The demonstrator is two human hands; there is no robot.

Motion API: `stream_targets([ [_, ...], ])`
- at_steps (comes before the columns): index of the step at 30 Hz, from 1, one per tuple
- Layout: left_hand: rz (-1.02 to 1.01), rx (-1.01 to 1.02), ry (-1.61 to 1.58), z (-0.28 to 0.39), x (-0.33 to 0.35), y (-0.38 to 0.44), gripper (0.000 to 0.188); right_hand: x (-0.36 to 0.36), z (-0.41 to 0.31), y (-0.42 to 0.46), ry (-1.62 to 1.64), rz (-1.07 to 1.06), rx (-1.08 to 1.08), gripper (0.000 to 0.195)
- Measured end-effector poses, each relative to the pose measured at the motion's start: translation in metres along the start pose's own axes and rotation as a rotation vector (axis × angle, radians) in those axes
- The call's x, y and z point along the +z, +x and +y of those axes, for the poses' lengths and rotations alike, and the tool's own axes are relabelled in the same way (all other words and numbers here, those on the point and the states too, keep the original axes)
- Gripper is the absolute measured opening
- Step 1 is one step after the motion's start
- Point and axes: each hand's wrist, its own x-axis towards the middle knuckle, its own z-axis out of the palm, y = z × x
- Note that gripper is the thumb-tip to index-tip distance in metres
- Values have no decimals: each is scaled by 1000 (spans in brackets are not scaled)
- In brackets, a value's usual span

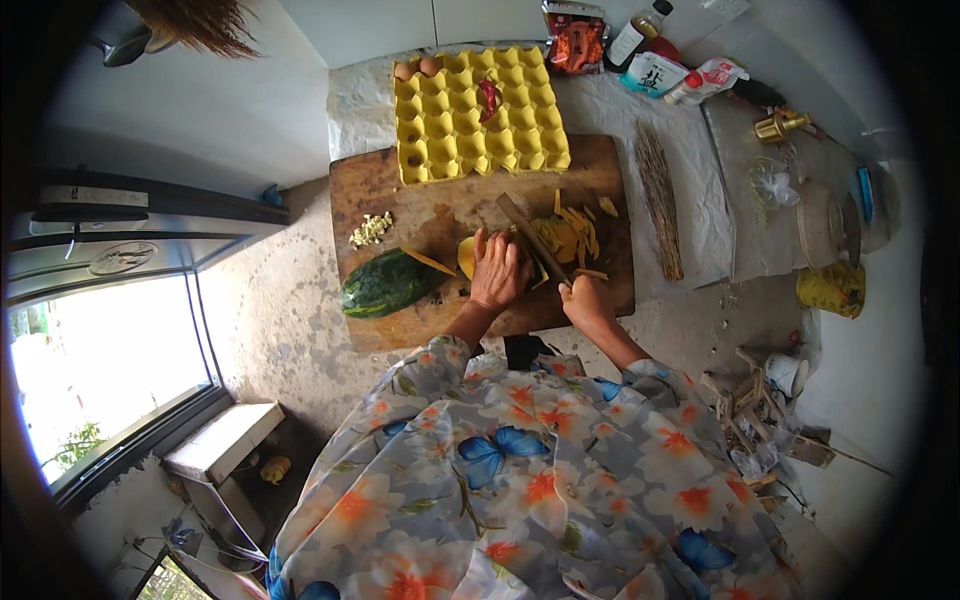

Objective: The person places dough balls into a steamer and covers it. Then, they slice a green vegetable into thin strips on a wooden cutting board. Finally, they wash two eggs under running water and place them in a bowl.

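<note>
My left hand [496,274] presses down over a yellow-fleshed piece of squash [466,259] and covers most of it. My right hand [591,306] grips the handle of a kitchen knife [531,236], whose blade stands close beside my left fingertips. Yellow squash strips and slices [574,234] lie to the right of the blade on a worn wooden cutting board [420,202]. A larger green-skinned squash piece [391,283] rests at the board's left, with a yellow strip [427,261] against its end. Chopped pale bits, perhaps garlic [370,230], form a small heap behind it.
A yellow egg tray [480,112] overlaps the board's far edge, holding two eggs [417,69] and a dried red chili [489,100]. A twig whisk [660,202] lies on the right. Seasoning packets [652,73] and a bottle [634,37] stand at the back right.
</note>
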Motion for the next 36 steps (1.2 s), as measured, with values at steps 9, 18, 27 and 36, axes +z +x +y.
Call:
stream_targets([
  [9,-29,-52,-11,3,-3,2,39,-7,-3,-26,-21,-16,57,35],
  [18,-121,-60,38,4,-5,4,38,-25,-33,-13,-55,-212,152,17],
  [27,-71,-20,38,1,0,0,36,21,-15,-7,-76,-73,50,29],
  [36,-3,-71,52,7,2,1,37,11,-6,-10,-16,25,14,30],
])
